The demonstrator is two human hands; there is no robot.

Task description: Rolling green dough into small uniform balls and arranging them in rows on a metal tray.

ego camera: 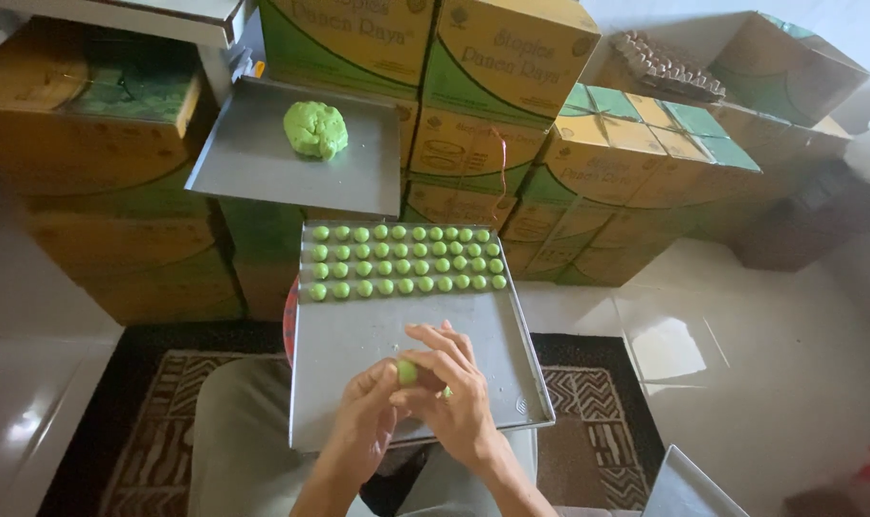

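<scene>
Obs., head view. Landmark: metal baking tray resting across the person's lap.

Hands: left hand and right hand meet over the near half of the tray. Between them sits a small green dough ball. Fingers of both hands are curled close around it and pinch it from 2 sides; neither hand is fully closed, and the top of the ball shows between the fingertips. A second speck of green shows just below the right fingers; too small to tell what it is.

Done so far: 4 rows of finished dough balls fill the far end of the tray, evenly spaced, roughly 9 per row. The exact count is hard to read.

Left: the middle and near parts of the tray are bare metal, so by my estimate well under half of its surface is filled. Room remains for several more rows.

Stock: a large lump of green dough lies on a second flat tray, beyond the far edge of the lap tray and propped higher. Judged sizeable, so material for many more balls.

Surroundings: stacked yellow-and-green cardboard boxes behind the tray; patterned rug beneath it.
</scene>
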